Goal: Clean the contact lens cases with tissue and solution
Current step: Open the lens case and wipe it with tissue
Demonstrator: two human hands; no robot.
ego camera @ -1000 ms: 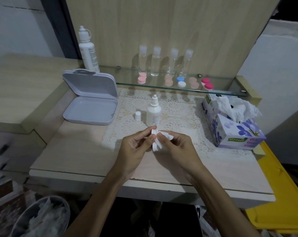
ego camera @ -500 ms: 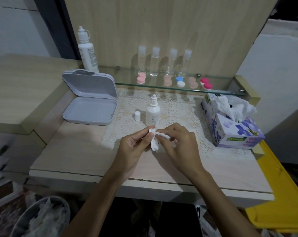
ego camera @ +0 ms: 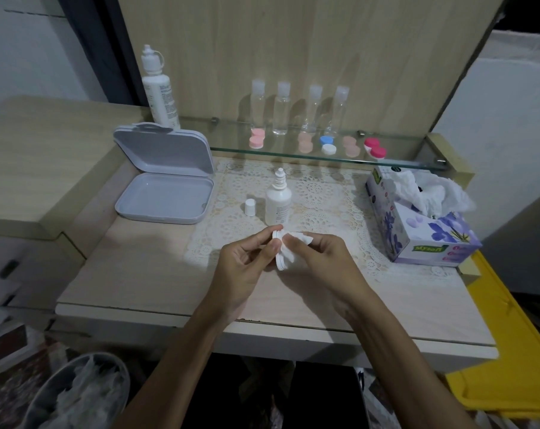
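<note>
My left hand (ego camera: 247, 261) pinches a white contact lens case (ego camera: 279, 261) on edge above the lace mat. My right hand (ego camera: 321, 258) holds a white tissue (ego camera: 295, 246) and presses it against the case. Just behind my hands stands a small white solution bottle (ego camera: 278, 199) with its nozzle bare, and its white cap (ego camera: 250, 207) sits to its left. On the glass shelf (ego camera: 417, 159) lie several more lens cases: pink (ego camera: 256, 139), peach (ego camera: 305, 143), blue and white (ego camera: 327, 144), peach (ego camera: 351, 147) and red (ego camera: 375, 149).
An open grey plastic box (ego camera: 166, 187) lies at the left. A tissue box (ego camera: 417, 224) stands at the right edge. A large solution bottle (ego camera: 157, 88) and several clear bottles (ego camera: 296, 109) stand at the back. A bin with used tissues (ego camera: 76, 394) is below left.
My right hand has turned and shifted the tissue on the case, and the case has rotated slightly between my left fingers. Everything on the table stays where it was.
</note>
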